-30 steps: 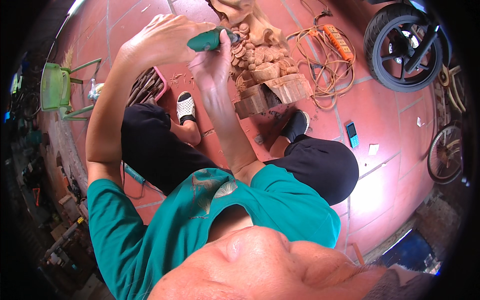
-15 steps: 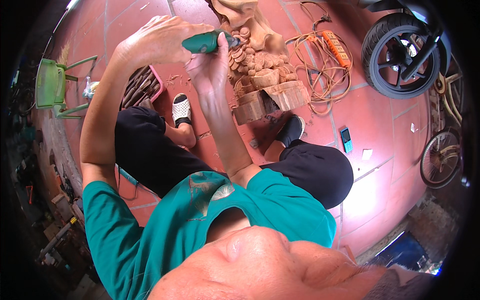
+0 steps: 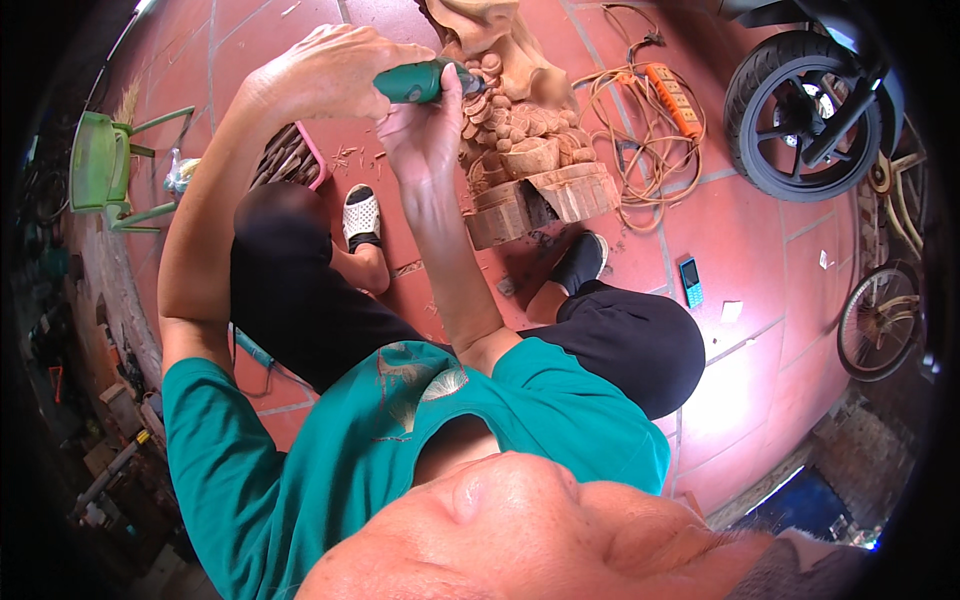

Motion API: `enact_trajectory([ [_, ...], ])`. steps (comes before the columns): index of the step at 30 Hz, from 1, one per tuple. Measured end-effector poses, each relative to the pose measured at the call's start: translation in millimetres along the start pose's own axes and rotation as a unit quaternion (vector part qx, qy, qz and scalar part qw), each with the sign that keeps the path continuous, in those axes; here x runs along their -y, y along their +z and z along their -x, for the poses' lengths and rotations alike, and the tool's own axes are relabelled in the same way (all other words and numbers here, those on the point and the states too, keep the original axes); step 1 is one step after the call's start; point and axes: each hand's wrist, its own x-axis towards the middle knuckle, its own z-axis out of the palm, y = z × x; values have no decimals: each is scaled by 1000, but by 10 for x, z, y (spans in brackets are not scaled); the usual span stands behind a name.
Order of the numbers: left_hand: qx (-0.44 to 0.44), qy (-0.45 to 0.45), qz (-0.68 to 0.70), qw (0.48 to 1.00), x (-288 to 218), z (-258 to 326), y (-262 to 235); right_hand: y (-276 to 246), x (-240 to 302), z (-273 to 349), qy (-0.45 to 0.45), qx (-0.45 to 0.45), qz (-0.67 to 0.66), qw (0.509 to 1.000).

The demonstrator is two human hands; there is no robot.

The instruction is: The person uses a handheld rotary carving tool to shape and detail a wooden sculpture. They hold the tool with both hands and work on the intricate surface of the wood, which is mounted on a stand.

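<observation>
A carved wooden sculpture point(image 3: 520, 130) stands on the red tiled floor between my feet. My left hand point(image 3: 325, 70) is wrapped around the rear of a green handheld power tool point(image 3: 415, 82). My right hand point(image 3: 425, 130) grips the tool's front end, right beside the carving. The tool's tip touches the upper part of the wood and is partly hidden by my fingers. My knees in black trousers frame the sculpture's base.
An orange power strip point(image 3: 675, 95) with coiled cable lies right of the carving. A motorbike wheel point(image 3: 800, 110) stands at upper right, a bicycle wheel point(image 3: 880, 320) lower down. A small phone point(image 3: 690, 282) lies on the tiles. A green chair point(image 3: 105, 165) and a pink tray of tools point(image 3: 290, 155) are at left.
Both hands with the green tool have shifted slightly along the top of the carving; the view has tilted a little. The grip is unchanged.
</observation>
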Motion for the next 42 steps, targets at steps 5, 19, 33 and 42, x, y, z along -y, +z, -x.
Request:
enact_trajectory([
  [5, 21, -24, -2, 999, -64, 37, -71, -3, -23, 12, 7, 3, -8, 1000],
  [19, 50, -37, 33, 998, -104, 124, -133, 37, -64, 63, 13, 20, -6, 1000],
  [33, 40, -47, 25, 998, -108, 220, -108, 187, -124, 161, 8, -43, 50, 998],
  [42, 27, -33, 33, 999, -84, 267, -41, 125, -153, 181, 15, -54, 41, 998],
])
